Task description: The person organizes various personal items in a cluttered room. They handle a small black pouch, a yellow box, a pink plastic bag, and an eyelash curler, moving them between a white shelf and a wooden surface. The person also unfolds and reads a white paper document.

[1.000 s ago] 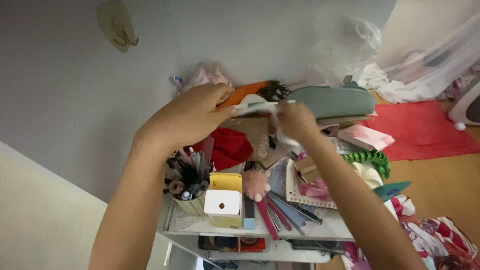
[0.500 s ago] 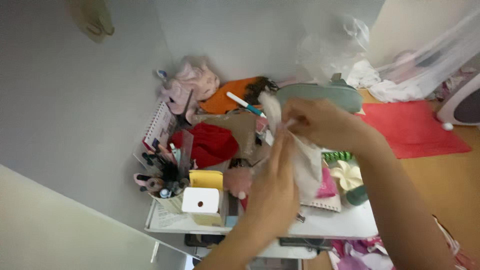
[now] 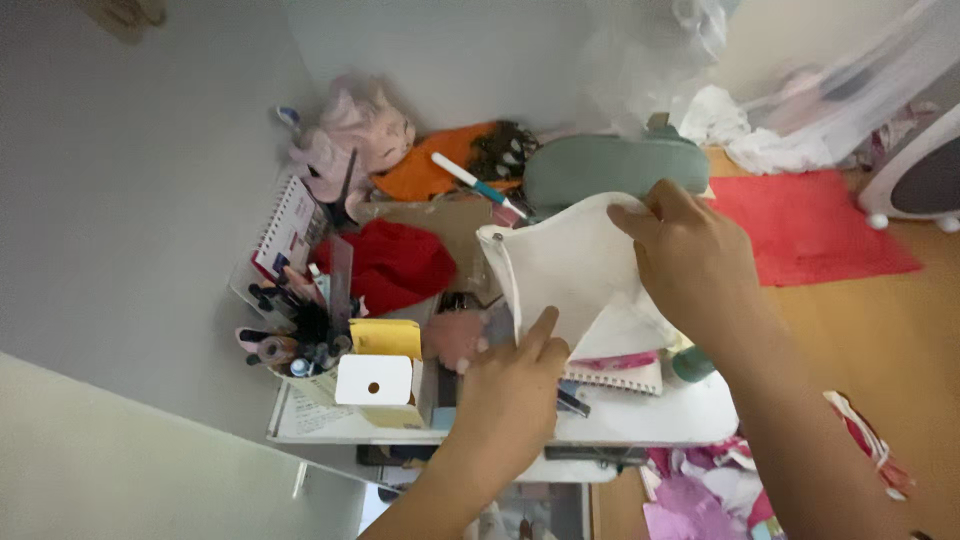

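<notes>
**White pouch lifted, worktop still a mess**

Worktop (image 3: 640,420) stays cluttered: green case (image 3: 610,168), red cloth (image 3: 395,265), pen cup (image 3: 305,350). White pouch (image 3: 570,265) is held clear above it. Right hand (image 3: 695,255) grips its top edge; left hand (image 3: 510,395) pinches the lower edge. Looks early-stage, nothing sorted yet.

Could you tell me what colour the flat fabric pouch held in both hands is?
The flat fabric pouch is off-white, seen from the head view.

Flat white fabric pouch (image 3: 570,270) held above a cluttered white shelf (image 3: 640,420): right hand (image 3: 690,255) grips its upper right edge, left hand (image 3: 510,385) its lower edge. Behind lie a grey-green zipped case (image 3: 610,170) and red cloth (image 3: 395,265).
</notes>
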